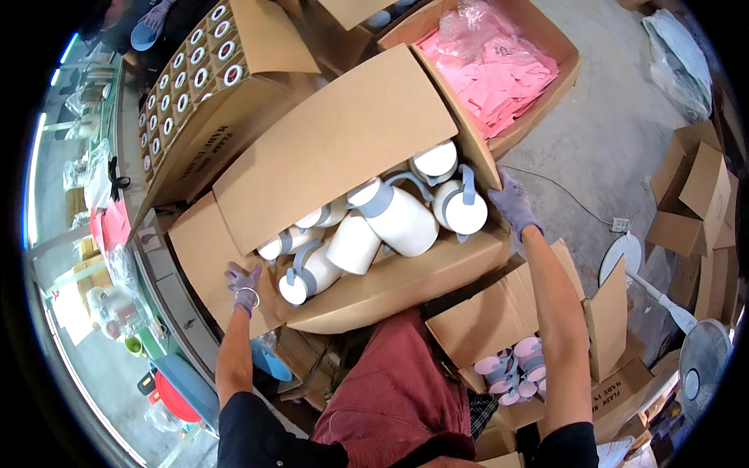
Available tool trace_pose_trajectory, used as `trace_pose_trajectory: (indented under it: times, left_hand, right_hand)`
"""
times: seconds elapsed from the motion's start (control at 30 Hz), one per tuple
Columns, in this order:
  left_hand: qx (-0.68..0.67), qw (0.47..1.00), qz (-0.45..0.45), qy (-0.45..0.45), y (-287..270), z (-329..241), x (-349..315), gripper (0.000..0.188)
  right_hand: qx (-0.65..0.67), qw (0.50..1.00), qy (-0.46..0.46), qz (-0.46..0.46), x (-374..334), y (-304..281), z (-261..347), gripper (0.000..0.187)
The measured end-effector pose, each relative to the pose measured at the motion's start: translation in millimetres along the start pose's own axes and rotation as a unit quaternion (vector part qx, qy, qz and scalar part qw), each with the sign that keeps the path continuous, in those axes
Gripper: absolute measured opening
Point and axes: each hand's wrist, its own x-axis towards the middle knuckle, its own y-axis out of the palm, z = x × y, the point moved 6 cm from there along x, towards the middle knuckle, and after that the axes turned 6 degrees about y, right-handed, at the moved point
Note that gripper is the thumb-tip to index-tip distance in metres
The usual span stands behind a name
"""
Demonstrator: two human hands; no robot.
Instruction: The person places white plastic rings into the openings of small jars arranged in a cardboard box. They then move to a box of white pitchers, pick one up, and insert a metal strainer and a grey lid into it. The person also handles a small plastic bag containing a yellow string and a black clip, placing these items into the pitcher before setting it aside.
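In front of me a large cardboard carton point(398, 282) holds several white jugs point(402, 225) with grey handles and collars, lying and leaning at different angles. Its long far flap point(335, 125) stands raised over part of them. My left hand point(244, 287), in a light purple glove, rests on the carton's left flap point(204, 253) with fingers spread. At the other end, my right hand point(513, 201), gloved alike, grips the upper edge of the carton's right side flap point(477, 154). Some of its fingers are hidden behind the cardboard.
A carton of pink sheets point(499, 78) stands beyond on the right. Another carton point(203, 148) at the far left holds rows of round white lids. Below my right arm, a smaller carton point(488, 316) contains pink-and-grey cups point(515, 366). A pedestal fan point(694, 378) lies among boxes.
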Motion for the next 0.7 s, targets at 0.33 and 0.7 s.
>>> trace_pose_trajectory:
  times: [0.33,0.7]
  left_hand:
    - [-0.028,0.988,-0.061,-0.141,14,-57,-26,0.117]
    - [-0.411,0.887,0.077,0.194,76,-111,-35,0.033]
  right_hand:
    - [-0.005,0.995,0.092,0.043,-162,-86,-15,0.051]
    - [-0.102,0.985,0.139,-0.028,-213,-151,-26,0.054]
